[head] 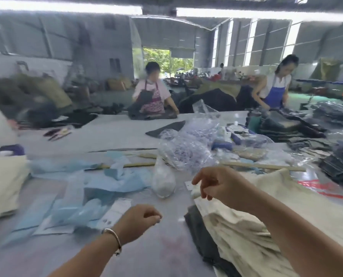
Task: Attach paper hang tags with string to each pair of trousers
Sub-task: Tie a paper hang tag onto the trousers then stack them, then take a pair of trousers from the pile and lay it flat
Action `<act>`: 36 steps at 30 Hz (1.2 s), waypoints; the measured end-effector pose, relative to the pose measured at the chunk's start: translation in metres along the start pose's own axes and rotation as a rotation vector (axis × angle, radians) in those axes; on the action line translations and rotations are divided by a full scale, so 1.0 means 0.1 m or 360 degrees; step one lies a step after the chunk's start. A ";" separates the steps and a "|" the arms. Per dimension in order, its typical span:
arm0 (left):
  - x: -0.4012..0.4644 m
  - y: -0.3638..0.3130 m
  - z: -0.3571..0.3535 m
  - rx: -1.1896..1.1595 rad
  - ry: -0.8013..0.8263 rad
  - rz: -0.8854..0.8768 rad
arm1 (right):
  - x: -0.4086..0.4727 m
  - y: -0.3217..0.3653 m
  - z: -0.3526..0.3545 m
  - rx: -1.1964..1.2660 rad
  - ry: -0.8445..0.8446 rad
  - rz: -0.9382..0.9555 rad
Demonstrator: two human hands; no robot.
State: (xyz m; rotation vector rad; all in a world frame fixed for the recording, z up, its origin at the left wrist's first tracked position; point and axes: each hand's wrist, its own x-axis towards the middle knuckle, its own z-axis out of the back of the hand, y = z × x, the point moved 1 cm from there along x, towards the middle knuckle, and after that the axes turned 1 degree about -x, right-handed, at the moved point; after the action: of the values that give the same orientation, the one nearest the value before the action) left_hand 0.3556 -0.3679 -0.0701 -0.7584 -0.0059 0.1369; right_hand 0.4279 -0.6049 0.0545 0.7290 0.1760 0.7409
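I log a wide grey work table (116, 134) filling the lower two thirds of the frame, inside a large shed with corrugated walls, tall windows at upper right and an open doorway (162, 58) at upper centre showing green foliage. Strip lights run along the top edge. The whole picture is motion-blurred, so fine detail is uncertain. At lower centre the left hand (140, 218) hovers above bare table, fingers curled into a loose fist with thumb against forefinger; I cannot tell whether it pinches string or nothing. A silver bangle (112, 239) sits on that wrist. Right of centre the right hand (216, 183) hangs above the cloth with fingers loosely bent downward, gripping nothing I can see. Beneath it, cream trousers (246, 220) lie heaped at lower right over a dark grey garment (198, 226). White paper hang tags (116, 211) lie on the table just left of the left hand, among crumpled pale blue plastic sheets (114, 182). A small clear bag of white pieces (163, 181) stands at centre, with clear plastic wrappers (186, 144) behind it. Two workers in aprons (153, 92) (274, 84) stand at the far edge, and folded dark trousers (282, 124) are stacked at right.
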 end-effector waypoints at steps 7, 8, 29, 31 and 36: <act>-1.35 1.47 1.19 -0.0109 -0.0493 0.0506 | 0.98 1.34 -1.62 0.0130 0.0382 0.0389; -1.51 1.67 1.37 -0.0120 -0.0571 0.0563 | 1.09 1.52 -1.91 0.0135 0.0434 0.0419; -1.68 5.55 4.09 0.0115 -0.1114 0.1682 | 3.13 3.61 -6.27 0.0282 0.0762 -0.0145; -1.59 5.65 4.13 0.0017 -0.1143 0.1639 | 3.22 3.64 -6.37 0.0310 0.0694 -0.0202; -1.56 5.66 4.36 -0.0711 -0.1211 0.1395 | 3.43 3.63 -6.46 0.0333 0.0333 -0.0321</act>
State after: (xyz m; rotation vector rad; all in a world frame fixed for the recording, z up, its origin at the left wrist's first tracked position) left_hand 0.1083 0.3177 -0.1348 -1.0731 -0.4427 1.2867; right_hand 0.2270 0.1593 -0.1515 0.8180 0.5162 0.6101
